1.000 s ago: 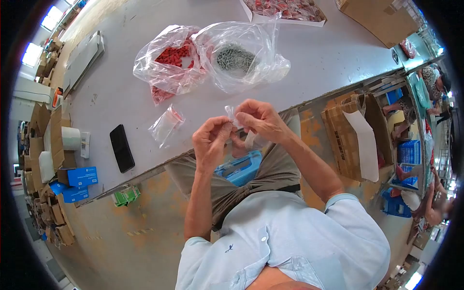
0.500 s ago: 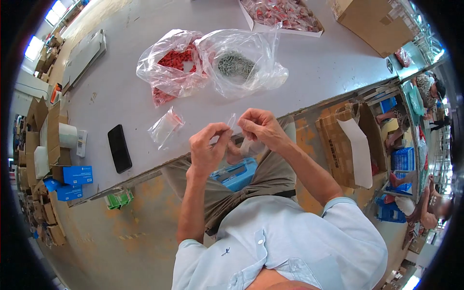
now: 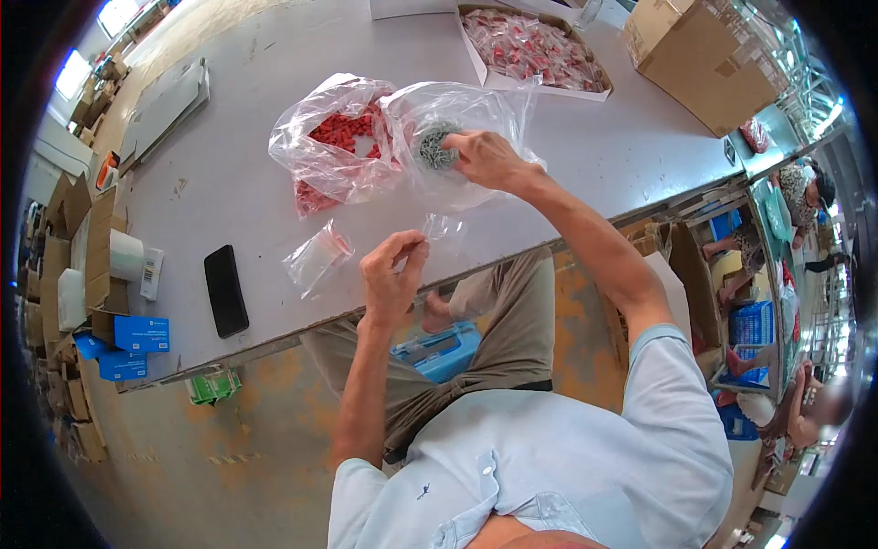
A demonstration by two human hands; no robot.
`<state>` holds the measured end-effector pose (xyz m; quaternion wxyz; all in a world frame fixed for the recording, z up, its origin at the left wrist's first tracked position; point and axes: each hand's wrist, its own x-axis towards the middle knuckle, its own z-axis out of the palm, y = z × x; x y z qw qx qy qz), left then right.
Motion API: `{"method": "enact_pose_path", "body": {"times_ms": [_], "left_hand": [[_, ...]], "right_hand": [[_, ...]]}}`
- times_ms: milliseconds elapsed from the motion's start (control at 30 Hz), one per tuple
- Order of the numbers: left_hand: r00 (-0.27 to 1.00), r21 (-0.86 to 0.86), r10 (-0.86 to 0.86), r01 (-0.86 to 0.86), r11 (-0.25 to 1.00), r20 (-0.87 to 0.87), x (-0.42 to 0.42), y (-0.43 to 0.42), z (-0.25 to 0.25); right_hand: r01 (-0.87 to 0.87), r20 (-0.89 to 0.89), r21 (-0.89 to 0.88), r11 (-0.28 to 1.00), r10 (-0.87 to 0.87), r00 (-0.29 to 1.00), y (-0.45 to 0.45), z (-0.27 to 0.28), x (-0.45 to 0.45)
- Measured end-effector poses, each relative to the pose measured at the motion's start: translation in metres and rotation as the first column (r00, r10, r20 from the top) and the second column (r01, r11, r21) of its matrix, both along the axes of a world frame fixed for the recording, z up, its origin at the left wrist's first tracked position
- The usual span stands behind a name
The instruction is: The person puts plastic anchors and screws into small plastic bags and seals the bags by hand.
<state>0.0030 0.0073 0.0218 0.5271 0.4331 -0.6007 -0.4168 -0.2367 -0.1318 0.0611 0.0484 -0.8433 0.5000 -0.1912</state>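
My left hand (image 3: 393, 273) is pinched at the table's front edge on a small clear plastic bag (image 3: 445, 231), which sticks out to the right of its fingertips. My right hand (image 3: 487, 157) reaches into a large open clear bag (image 3: 498, 101) and its bunched fingers touch the pile of grey metal screws (image 3: 433, 148). The fingertips are partly hidden among them. Beside it on the left, another open clear bag (image 3: 293, 137) contains red plastic pieces (image 3: 340, 134). A small stack of clear bags (image 3: 318, 258) with red marks lies left of my left hand.
A black phone (image 3: 225, 291) lies on the table (image 3: 229, 183) at left, near blue boxes (image 3: 142, 334). At the back stand a tray of filled packets (image 3: 540, 48) and a cardboard box (image 3: 704, 69). A blue case (image 3: 444, 352) sits below the table. Other people are at far right.
My right hand has left the small bag and moved up and forward into the bag of screws. My left hand still pinches the small bag. The view has shifted slightly.
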Motion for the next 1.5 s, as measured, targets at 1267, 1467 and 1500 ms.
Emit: {"method": "enact_pose_path", "body": {"times_ms": [1267, 1467, 1500], "left_hand": [[0.863, -0.412, 0.319, -0.146, 0.899, 0.391, 0.003, -0.025, 0.035], [0.828, -0.462, 0.323, -0.088, 0.882, 0.458, -0.001, -0.023, 0.043], [0.825, -0.46, 0.316, -0.078, 0.885, 0.468, -0.001, -0.022, 0.044]], "right_hand": [[-0.414, 0.838, 0.508, 0.756, -0.321, 0.441, 0.045, 0.034, 0.029], [-0.253, 0.724, 0.304, 0.918, -0.05, 0.688, 0.075, 0.048, 0.054], [-0.255, 0.724, 0.302, 0.919, -0.048, 0.688, 0.076, 0.048, 0.054]]}}
